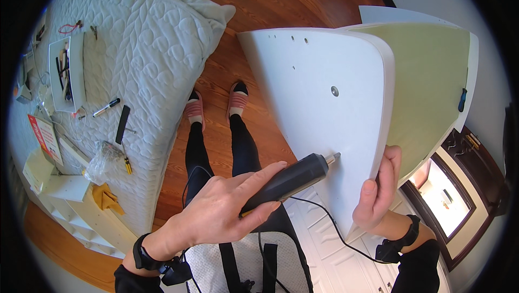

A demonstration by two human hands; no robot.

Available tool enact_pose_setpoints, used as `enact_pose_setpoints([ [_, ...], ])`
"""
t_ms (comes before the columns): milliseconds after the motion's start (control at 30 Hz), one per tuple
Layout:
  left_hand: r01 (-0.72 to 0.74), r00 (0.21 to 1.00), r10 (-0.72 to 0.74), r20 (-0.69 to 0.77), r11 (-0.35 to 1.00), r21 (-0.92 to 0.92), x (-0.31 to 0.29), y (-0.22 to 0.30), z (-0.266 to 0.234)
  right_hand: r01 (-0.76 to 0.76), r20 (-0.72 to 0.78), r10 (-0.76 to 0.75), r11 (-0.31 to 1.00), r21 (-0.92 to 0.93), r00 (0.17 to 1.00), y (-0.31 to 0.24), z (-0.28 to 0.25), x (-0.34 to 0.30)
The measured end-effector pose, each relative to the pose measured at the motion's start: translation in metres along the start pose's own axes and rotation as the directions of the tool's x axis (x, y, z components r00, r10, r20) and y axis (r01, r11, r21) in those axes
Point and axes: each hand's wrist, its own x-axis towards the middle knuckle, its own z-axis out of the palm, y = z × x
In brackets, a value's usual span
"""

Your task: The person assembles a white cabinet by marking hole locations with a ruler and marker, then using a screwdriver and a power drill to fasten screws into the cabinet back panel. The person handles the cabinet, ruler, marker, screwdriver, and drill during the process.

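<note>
My left hand (227,203) is closed round a black electric screwdriver (292,179). Its metal tip meets, or nearly meets, the white panel (319,125) near the lower right edge; a small grey piece shows at the tip. The panel stands tilted, with a rounded corner, several small holes and a round metal fitting (334,91) higher up. With thumb in front and fingers curled behind, my right hand (378,187) grips the panel's right edge. Behind it is a yellowish-green board (430,76) in a white frame.
To the left, a quilted mattress (157,49) carries a white box of tools (81,76), a yellow-handled screwdriver (128,166), a plastic bag (105,160) and a yellow cloth (107,198). A blue-handled screwdriver (462,100) lies against the green board's frame. A black cable (330,217) hangs below.
</note>
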Motion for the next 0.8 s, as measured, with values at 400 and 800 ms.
enact_pose_setpoints([
  [400, -0.011, 1.0, 0.011, -0.01, 1.0, 0.023, -0.003, -0.0035, 0.0019, -0.006, -0.011, 0.006, 1.0, -0.013, 1.0, -0.0025, 0.0021, -0.0017],
  [800, -0.009, 1.0, 0.01, -0.011, 1.0, 0.026, -0.003, -0.0019, 0.0036, -0.006, -0.017, 0.006, 1.0, 0.0, 1.0, -0.0023, 0.0013, -0.0017],
])
